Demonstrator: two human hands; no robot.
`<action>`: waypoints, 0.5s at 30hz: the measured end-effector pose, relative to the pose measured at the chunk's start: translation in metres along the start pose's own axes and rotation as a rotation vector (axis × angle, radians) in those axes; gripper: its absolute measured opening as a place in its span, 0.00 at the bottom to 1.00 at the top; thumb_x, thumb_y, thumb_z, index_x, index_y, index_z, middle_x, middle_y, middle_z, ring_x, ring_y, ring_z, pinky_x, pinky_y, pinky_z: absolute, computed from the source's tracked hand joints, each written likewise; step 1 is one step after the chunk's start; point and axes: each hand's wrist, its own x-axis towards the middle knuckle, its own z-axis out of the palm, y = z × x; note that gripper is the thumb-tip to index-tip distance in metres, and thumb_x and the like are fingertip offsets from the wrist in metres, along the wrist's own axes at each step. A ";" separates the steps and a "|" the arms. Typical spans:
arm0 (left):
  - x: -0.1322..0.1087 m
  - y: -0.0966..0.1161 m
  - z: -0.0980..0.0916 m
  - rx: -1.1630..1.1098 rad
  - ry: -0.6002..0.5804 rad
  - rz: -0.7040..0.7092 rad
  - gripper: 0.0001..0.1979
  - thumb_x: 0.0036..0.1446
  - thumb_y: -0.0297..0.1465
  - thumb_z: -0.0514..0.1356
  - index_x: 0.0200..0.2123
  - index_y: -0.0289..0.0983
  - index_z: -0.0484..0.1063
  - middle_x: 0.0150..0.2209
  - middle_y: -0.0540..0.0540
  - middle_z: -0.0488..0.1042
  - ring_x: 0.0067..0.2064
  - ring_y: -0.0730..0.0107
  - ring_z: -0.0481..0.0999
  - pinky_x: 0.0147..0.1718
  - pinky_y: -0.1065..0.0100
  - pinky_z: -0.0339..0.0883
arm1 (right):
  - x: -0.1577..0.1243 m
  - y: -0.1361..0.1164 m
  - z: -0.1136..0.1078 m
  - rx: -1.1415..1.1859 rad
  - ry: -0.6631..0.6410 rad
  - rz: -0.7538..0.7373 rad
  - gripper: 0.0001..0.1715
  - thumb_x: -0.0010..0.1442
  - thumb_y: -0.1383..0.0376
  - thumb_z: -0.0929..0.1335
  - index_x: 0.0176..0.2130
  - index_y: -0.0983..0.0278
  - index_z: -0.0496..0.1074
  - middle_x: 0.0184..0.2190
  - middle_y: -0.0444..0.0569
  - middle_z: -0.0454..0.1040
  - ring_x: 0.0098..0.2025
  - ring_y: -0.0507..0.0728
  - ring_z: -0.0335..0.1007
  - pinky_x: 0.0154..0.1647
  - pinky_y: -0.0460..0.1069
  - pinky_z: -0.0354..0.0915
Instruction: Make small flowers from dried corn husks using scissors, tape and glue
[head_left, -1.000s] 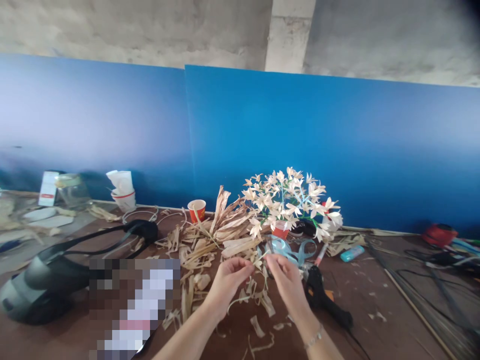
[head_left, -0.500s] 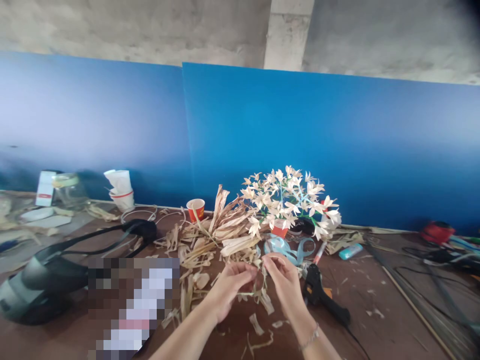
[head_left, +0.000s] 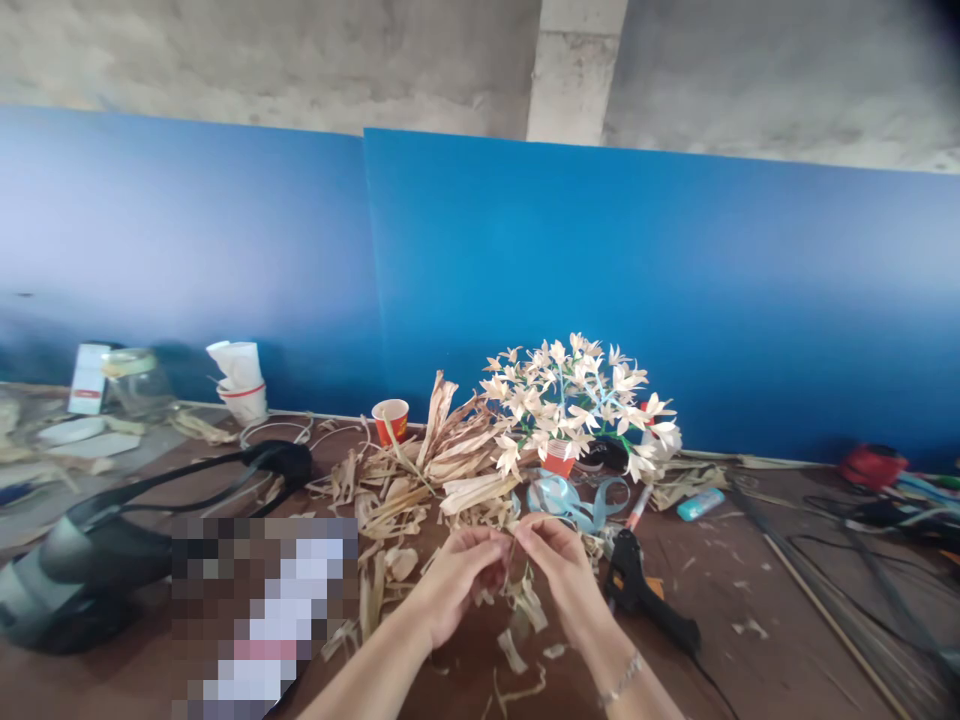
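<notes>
My left hand [head_left: 471, 562] is closed in a pinch, its fingertips meeting those of my right hand [head_left: 553, 560], which is pinched too. Between them is a small pale husk piece [head_left: 514, 530] on a thin stem, mostly covered by the fingers. Just beyond, white husk flowers [head_left: 570, 385] on green and blue stems stand in a red paper cup [head_left: 557, 458]. Dried corn husks [head_left: 465, 450] lie heaped behind my left hand. A blue ribbon [head_left: 577, 497] is coiled behind my right hand, and a black glue gun [head_left: 645, 595] lies to its right.
Husk scraps [head_left: 514, 648] are scattered over the brown table. At left are a black strapped device [head_left: 97, 560] and a pixelated patch. A red cup [head_left: 391, 420], a white cup [head_left: 244, 400] and a glass jar [head_left: 139, 380] stand near the blue wall panel [head_left: 600, 240]. Cables [head_left: 847, 560] lie at right.
My right hand has shifted slightly left and down, bringing its fingertips closer to my left hand's. The things on the table have stayed in place.
</notes>
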 end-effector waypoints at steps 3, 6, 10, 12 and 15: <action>-0.001 0.001 -0.001 -0.029 -0.024 -0.025 0.13 0.39 0.37 0.66 0.21 0.33 0.69 0.16 0.54 0.64 0.18 0.80 0.60 0.19 0.75 0.51 | -0.003 -0.004 0.001 0.101 -0.053 0.068 0.13 0.51 0.56 0.68 0.27 0.64 0.68 0.23 0.44 0.68 0.26 0.51 0.63 0.27 0.45 0.62; -0.001 0.001 0.000 -0.039 -0.049 -0.001 0.13 0.39 0.36 0.66 0.21 0.33 0.68 0.16 0.54 0.63 0.18 0.81 0.59 0.18 0.76 0.49 | -0.004 -0.007 0.003 0.181 -0.099 0.109 0.12 0.51 0.57 0.68 0.27 0.63 0.67 0.24 0.43 0.68 0.26 0.51 0.64 0.29 0.45 0.62; -0.001 0.001 0.001 0.015 -0.031 0.037 0.13 0.39 0.35 0.66 0.20 0.33 0.67 0.16 0.54 0.62 0.19 0.82 0.58 0.19 0.76 0.49 | -0.004 -0.007 0.003 0.200 -0.103 0.128 0.11 0.50 0.59 0.69 0.25 0.64 0.68 0.23 0.43 0.68 0.26 0.50 0.64 0.28 0.45 0.61; -0.001 0.002 0.001 0.050 -0.033 0.040 0.13 0.39 0.35 0.66 0.19 0.33 0.67 0.16 0.54 0.62 0.19 0.81 0.58 0.19 0.76 0.49 | -0.003 -0.006 0.002 0.206 -0.111 0.149 0.11 0.49 0.59 0.70 0.24 0.64 0.68 0.22 0.42 0.68 0.25 0.50 0.64 0.28 0.45 0.61; -0.001 0.002 -0.001 0.056 -0.052 0.032 0.12 0.39 0.35 0.65 0.19 0.32 0.68 0.17 0.52 0.65 0.19 0.80 0.59 0.20 0.75 0.51 | -0.004 -0.006 0.003 0.269 -0.147 0.191 0.11 0.50 0.60 0.69 0.23 0.64 0.67 0.21 0.42 0.69 0.23 0.50 0.65 0.27 0.46 0.61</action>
